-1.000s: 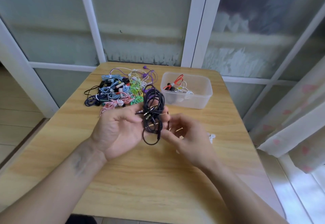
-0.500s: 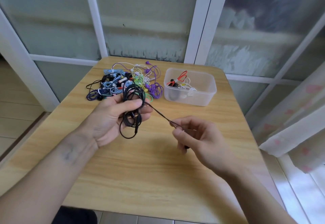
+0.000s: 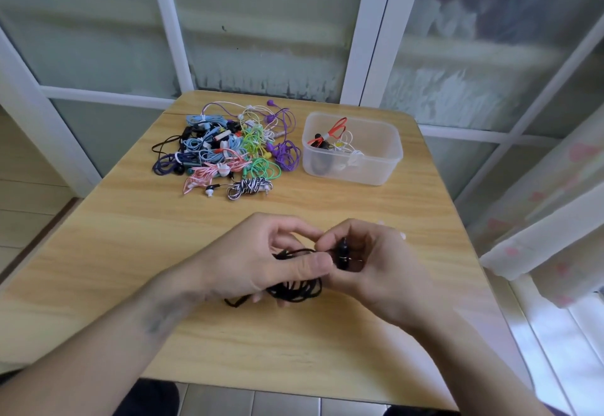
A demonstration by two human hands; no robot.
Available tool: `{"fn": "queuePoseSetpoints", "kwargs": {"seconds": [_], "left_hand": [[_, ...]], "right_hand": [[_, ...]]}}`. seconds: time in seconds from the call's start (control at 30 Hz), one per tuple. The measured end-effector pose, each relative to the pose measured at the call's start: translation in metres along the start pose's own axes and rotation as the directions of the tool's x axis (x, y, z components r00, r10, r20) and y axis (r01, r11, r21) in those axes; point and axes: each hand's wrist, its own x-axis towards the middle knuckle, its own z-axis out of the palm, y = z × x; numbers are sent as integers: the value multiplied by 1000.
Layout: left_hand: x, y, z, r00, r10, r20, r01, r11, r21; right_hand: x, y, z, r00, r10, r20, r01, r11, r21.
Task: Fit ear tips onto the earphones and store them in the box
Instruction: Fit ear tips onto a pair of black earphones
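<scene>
Both hands are up over the table (image 3: pixel 130 245) working on one black earphone set (image 3: pixel 295 289). Left hand (image 3: pixel 261 262) has its fingers curled round the coiled cable, thumb pressing on top. Right hand (image 3: pixel 376 262) pinches the black earbuds (image 3: pixel 342 255) between thumb and fingertips, right next to the left thumb. Further back, the clear box (image 3: pixel 351 150) holds a few finished sets, with the colourful pile (image 3: pixel 228 150) of earphones just left of it.
</scene>
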Motion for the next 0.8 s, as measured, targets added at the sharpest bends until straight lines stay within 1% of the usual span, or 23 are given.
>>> {"fn": "queuePoseSetpoints", "kwargs": {"seconds": [0.03,0.1,0.13,0.2,0.27,0.33,0.4,0.53,0.63,0.7,0.8], "left_hand": [[0,1,2,998,14,-56,-12,999,30],[-1,0,4,985,29,-168,-26,999,22],[-1,-1,2,981,39,-191,-32,999,39],[0,-4,-2,980,40,-196,-24,996,82],[-1,-6,-8,982,3,-189,5,999,39],[-1,-5,-9,987,-57,-153,53,998,-31],[0,-5,-6,989,-106,-105,95,990,-105],[0,-5,-2,989,-140,-53,124,966,-229],[0,-5,0,985,-147,-88,127,971,-202],[0,-5,1,985,-128,-111,104,974,-201],[1,-4,2,988,-89,-126,61,976,-208]], "right_hand": [[-1,0,0,1000,3,24,-3,1000,2],[-4,-3,-2,998,30,56,-31,999,32],[-4,-5,-4,996,58,63,-63,996,68],[-3,-6,-6,992,115,53,-122,981,149],[-2,-5,-5,991,130,17,-131,971,199],[-1,-4,-2,993,122,-3,-119,973,200],[0,-2,0,996,93,-8,-91,985,144],[-4,-3,7,998,-9,-65,3,995,-96],[-6,-1,12,993,-63,-102,49,990,-131],[-7,0,14,991,-73,-112,57,988,-143],[-7,-8,7,996,-70,-51,63,990,-124]]}}
